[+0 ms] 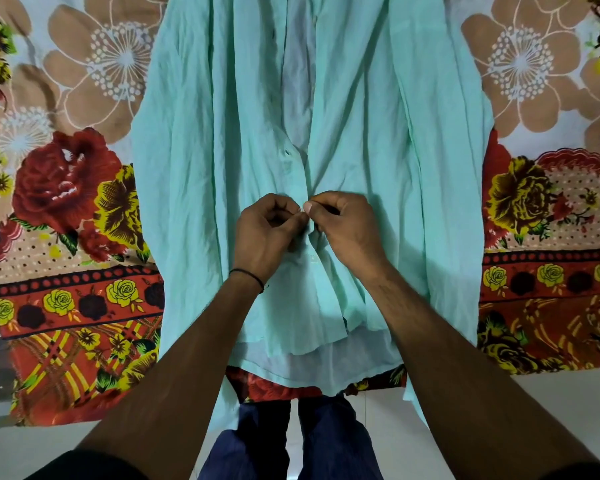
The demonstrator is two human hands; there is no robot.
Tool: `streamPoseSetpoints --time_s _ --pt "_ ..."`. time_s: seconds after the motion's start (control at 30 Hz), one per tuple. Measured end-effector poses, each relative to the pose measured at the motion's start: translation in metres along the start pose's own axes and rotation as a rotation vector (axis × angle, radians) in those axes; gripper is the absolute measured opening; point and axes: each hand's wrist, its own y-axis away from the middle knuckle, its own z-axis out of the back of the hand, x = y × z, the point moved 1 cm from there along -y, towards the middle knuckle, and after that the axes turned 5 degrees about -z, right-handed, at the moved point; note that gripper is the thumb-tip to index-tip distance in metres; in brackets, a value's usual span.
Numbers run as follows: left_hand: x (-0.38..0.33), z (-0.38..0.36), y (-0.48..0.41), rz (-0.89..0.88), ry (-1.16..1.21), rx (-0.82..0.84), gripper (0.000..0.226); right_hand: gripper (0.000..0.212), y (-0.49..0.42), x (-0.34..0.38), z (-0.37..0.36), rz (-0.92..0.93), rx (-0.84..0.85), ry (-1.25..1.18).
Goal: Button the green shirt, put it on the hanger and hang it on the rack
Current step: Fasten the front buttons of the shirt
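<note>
The pale green shirt lies flat, front up, on a flowered bedsheet, its hem toward me. Above my hands the front placket gapes open and shows the lighter inside. My left hand pinches the left placket edge at mid-shirt. Opposite it, my right hand pinches the right edge, fingertips meeting those of the left over a small white button. Just below my hands, one button sits closed. No hanger or rack is in view.
The flowered bedsheet in red, yellow and brown covers the bed on both sides of the shirt. Its near edge hangs over a pale floor. My legs in dark blue trousers stand at the bed's edge.
</note>
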Motion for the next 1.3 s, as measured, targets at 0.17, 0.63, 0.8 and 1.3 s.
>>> streamPoseSetpoints --time_s 0.17,0.63,0.8,1.3 --pt "-0.005 0.009 -0.005 0.076 0.076 0.075 0.016 0.018 -0.001 -0.003 -0.002 0.008 -0.018 0.052" --pt "-0.040 0.006 -0.019 -0.223 -0.028 -0.136 0.010 0.008 -0.016 0.030 0.013 0.061 -0.205 -0.162" --pt "-0.054 -0.003 -0.060 -0.232 -0.242 -0.134 0.021 0.013 -0.047 0.046 0.008 0.102 -0.154 -0.058" --pt "-0.038 0.004 -0.057 -0.023 -0.296 -0.272 0.005 0.013 -0.069 0.035 0.005 0.064 -0.175 0.129"
